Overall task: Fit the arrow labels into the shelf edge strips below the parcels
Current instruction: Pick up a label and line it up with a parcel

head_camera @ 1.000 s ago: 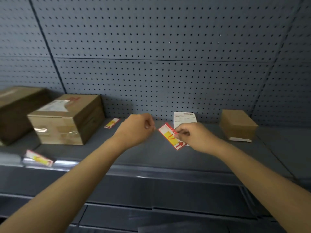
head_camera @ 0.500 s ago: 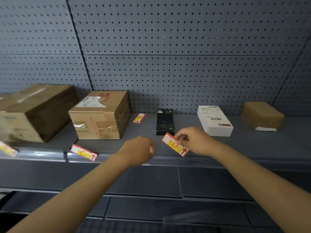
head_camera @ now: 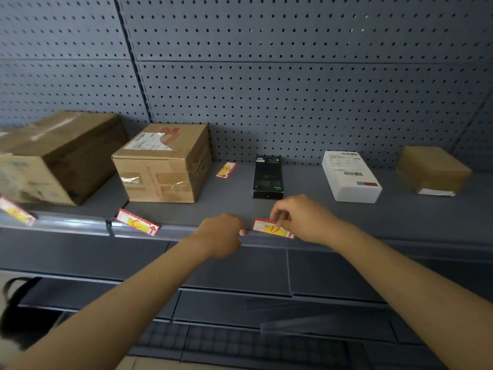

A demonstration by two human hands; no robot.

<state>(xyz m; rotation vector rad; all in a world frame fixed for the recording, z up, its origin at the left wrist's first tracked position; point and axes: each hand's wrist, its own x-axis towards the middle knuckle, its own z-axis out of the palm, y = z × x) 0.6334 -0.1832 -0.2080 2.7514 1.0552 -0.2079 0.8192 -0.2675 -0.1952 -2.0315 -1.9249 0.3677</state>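
Observation:
My right hand (head_camera: 301, 218) pinches a red, white and yellow arrow label marked D (head_camera: 268, 228) at the shelf edge strip (head_camera: 80, 225), just below the black parcel (head_camera: 267, 177). My left hand (head_camera: 220, 235) is curled beside the label's left end, fingertips at the strip; whether it touches the label is unclear. A label marked C (head_camera: 138, 225) sits tilted in the strip below the middle cardboard box (head_camera: 162, 164). Another label (head_camera: 14, 213) sticks out at the far left. A loose label marked E (head_camera: 226, 170) lies flat on the shelf.
On the grey shelf stand a large cardboard box (head_camera: 53, 156) at left, a white parcel (head_camera: 350, 176) and a small brown parcel (head_camera: 433, 169) at right. A pegboard wall (head_camera: 266, 76) backs the shelf. Lower shelves lie beneath, with a dark bag (head_camera: 18, 311) at bottom left.
My right hand has carried the D label down from above the shelf to the edge strip and levelled it. My left hand followed to the strip. The view shifted left and down.

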